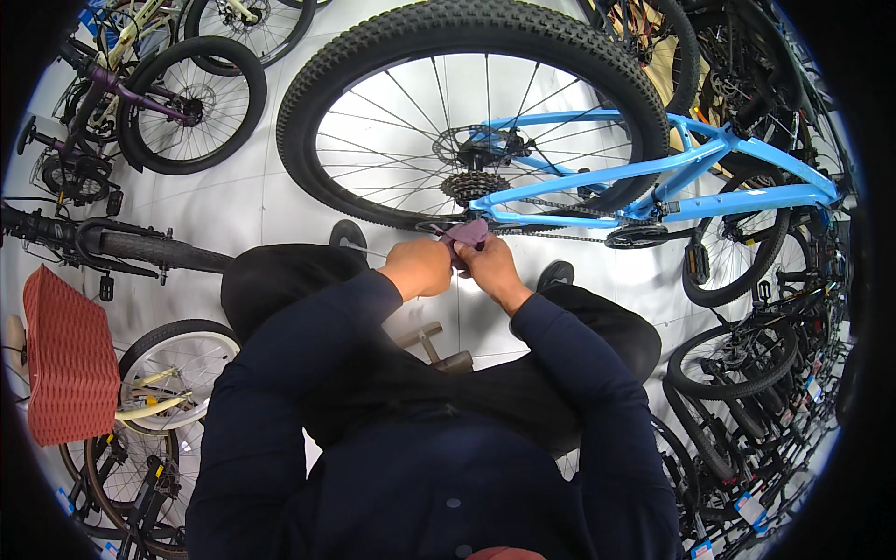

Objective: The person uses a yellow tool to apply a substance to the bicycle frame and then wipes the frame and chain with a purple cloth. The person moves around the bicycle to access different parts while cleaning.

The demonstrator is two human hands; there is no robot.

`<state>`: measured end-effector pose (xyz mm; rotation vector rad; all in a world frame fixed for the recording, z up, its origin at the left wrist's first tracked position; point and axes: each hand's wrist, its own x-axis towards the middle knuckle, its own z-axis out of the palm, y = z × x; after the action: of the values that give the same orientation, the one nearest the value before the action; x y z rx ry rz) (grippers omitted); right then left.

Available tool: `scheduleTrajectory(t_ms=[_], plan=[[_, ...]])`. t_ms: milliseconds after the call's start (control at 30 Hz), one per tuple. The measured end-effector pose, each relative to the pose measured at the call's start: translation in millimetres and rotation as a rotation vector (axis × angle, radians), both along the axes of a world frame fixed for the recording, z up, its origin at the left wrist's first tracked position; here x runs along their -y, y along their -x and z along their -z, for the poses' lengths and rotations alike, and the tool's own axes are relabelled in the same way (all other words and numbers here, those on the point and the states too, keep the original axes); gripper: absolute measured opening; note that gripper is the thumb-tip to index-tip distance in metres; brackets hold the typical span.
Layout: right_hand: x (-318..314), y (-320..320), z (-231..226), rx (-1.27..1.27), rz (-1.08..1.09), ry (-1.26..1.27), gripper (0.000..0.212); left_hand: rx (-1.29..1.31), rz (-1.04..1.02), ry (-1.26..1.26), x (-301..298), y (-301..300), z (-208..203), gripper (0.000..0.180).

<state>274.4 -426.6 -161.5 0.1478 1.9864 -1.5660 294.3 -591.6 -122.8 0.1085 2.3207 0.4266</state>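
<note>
A blue bicycle frame (pixel 691 191) with a large knobby rear tyre (pixel 313 140) is in front of me. Its cassette (pixel 474 189) and disc rotor (pixel 459 147) are at the wheel's hub. Just below the cassette, by the rear derailleur, my right hand (pixel 495 271) pinches a bunched purple cloth (pixel 467 235). Touching the cloth from the other side is my left hand (pixel 417 268), closed in a fist. A thin pale rod (pixel 364 250) sticks out leftward from that fist; its other end is hidden. The chain (pixel 560 235) runs right to the crankset (pixel 637 235).
Bicycles crowd both sides, including a purple-framed one (pixel 140 96) at upper left and a dense row (pixel 747 373) at right. A red woven basket (pixel 70 359) is at far left. Below my hands, between my legs, is a brownish stand-like object (pixel 429 345).
</note>
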Motion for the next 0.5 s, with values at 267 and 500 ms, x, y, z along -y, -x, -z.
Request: scheduleTrajectory(t_ms=[267,500], plan=[[6.9,-7.0,3.6,0.141,0.240,0.288,0.016,-0.205,-0.662,-0.570,8.4,-19.1,49.3,0.037],[-17.0,-12.2,-8.8,0.313,0.517,0.468,0.018,-0.175,-0.474,-0.326,-8.0,-31.2,62.2,0.022]])
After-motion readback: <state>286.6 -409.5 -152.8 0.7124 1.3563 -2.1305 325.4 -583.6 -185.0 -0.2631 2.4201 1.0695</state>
